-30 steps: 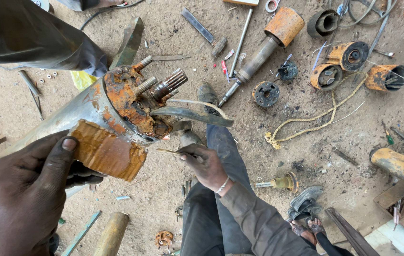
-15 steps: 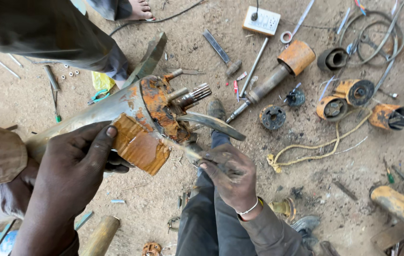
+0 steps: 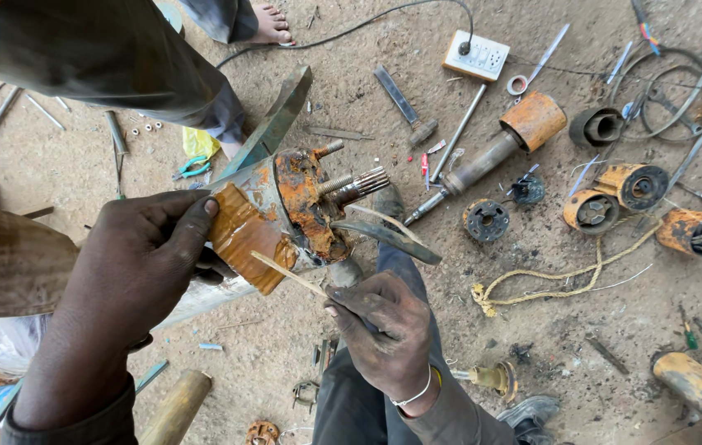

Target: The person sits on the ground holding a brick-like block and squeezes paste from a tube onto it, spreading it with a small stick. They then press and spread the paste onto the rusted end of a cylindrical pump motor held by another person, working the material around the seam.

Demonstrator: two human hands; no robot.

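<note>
Head view: a rusty motor housing (image 3: 285, 218) is held above a sandy floor (image 3: 532, 330), over the person's knees.
Left hand (image 3: 140, 259): closed around the side of the housing, thumb pressed on an orange, glossy patch of its wall; the grip is full and firm.
Right hand (image 3: 384, 330): pinched narrow on a thin stick (image 3: 289, 274), whose far tip touches the lower edge of the orange patch.
Housing: tilted, its corroded end face turned toward the camera, with a splined shaft (image 3: 359, 183) and a threaded stud standing out of it.
Curved blade (image 3: 392, 235): lies just under the end face, between housing and right hand; whether it touches either cannot be told.
Floor items: a long shaft with an orange drum (image 3: 532, 119), several orange motor caps (image 3: 631, 185), a yellow rope (image 3: 549, 276), a hammer (image 3: 404, 103), a white socket block (image 3: 476, 55), all well apart from the hands.
Other person: trousered legs and a bare foot (image 3: 268, 25) at the top edge, near the housing.
Risk, slip: the patch appears wet, so the thumb may slide and the housing may drop onto the knees.
Risk, stick: it is thin and may snap if levered.
Risk, cuts: the rusted edge and stud lie close to both hands.
</note>
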